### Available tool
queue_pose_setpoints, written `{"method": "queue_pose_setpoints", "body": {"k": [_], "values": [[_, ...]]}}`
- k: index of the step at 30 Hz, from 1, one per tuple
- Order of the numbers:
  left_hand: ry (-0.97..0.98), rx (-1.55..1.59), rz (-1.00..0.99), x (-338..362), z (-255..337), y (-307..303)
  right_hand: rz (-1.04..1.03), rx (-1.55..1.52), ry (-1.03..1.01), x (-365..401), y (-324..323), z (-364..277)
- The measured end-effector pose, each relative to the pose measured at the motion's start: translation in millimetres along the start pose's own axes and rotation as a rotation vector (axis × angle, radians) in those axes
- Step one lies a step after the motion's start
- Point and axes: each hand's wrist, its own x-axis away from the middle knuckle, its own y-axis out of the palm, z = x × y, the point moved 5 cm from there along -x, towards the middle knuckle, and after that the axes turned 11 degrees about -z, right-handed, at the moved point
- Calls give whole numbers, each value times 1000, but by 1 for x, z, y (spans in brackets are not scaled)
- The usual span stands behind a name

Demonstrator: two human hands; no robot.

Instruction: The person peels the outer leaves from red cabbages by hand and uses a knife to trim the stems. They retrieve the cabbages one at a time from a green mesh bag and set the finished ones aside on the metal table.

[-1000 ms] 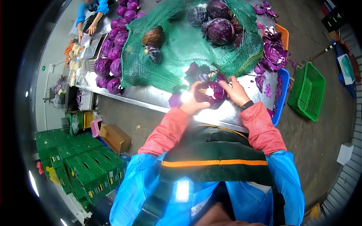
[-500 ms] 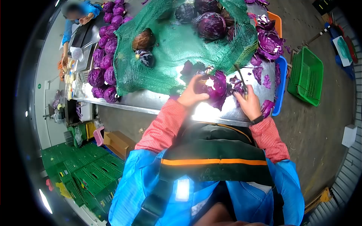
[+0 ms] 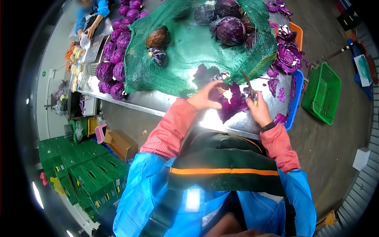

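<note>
My left hand (image 3: 206, 96) grips the left side of a red cabbage (image 3: 227, 98), low over the front edge of the metal table (image 3: 146, 103). In my right hand (image 3: 258, 108) is a knife (image 3: 248, 82), its dark blade pointing up and away, just right of the cabbage. Loose purple leaves touch the cabbage on its right side. Beyond my hands a green mesh sack (image 3: 185, 55) lies spread on the table, with several dark cabbages (image 3: 229, 31) on it and a brownish one (image 3: 158, 37) at its left.
Trimmed red cabbages (image 3: 104, 72) line the table's left part. At the right edge are leaf scraps (image 3: 290, 55), a blue bin (image 3: 293, 114) and an orange bin (image 3: 296, 29). A green basket (image 3: 321, 93) stands on the floor. Another person's hands (image 3: 91, 31) work at the upper left.
The view has shifted slightly. The cabbage in my left hand has turned, and leaves now spread from its right side. The other person's hands have come together near a white mesh item.
</note>
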Motion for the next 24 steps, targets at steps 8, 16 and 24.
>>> {"method": "queue_pose_setpoints", "body": {"k": [8,16,24], "values": [[-2,-534,742,33,41,17,-176,61,61,-37,18,-20],[59,-522,857,21,37,61,-108,412,-155,-14,39,-48],[-81,-544,726,5,24,19,19,794,-397,-3,12,-93]]}}
